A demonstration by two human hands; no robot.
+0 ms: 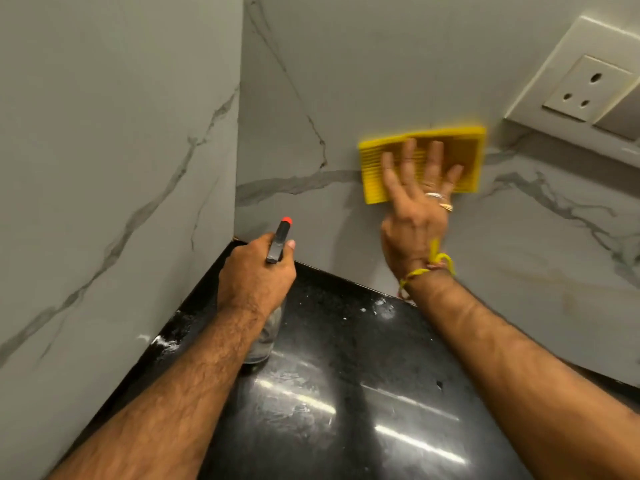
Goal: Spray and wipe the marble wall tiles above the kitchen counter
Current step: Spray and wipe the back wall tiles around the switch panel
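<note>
While the wipe is under way: each line below covers one part of the scene
Step in hand: wiping, by my judgement, since the cloth edges are blurred
Right hand (417, 199): fingers straight and spread, palm pressing the yellow cloth (419, 161) flat on the marble wall tiles (363, 64), left of the socket plate (585, 88)
Left hand (256, 271): curled round the neck of the spray bottle (278, 247), held low over the black surface (346, 393), nozzle toward the corner
Next move: likely needs steady palm pressure, sweeping the cloth toward the corner and clear of the socket
</note>
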